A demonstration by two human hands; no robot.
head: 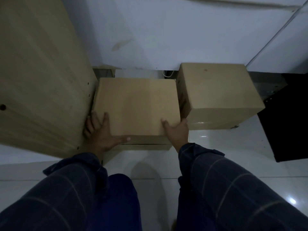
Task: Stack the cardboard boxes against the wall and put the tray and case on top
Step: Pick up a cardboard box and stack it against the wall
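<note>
Upper cardboard box (136,105) — plain brown, top face closed, long axis running 9 to 3 o'clock, far edge toward the wall (166,39) at 12 o'clock; sits on a lower cardboard box (146,145), of which only the near edge shows

Left hand (98,132) — at the box's 7 o'clock corner, index finger on the top face, thumb lying along the near side, other fingers curled round the left side against the wooden cabinet (41,72)

Right hand (177,130) — at the 5 o'clock corner, thumb on the top face, remaining fingers wrapped round the right side

Second cardboard box (218,92) — at 3 o'clock, just beside the held box, standing taller, back against the wall

Floor (233,155) — white glossy tiles

Black panel (286,117) — further out at 3 o'clock, beyond the second box
</note>
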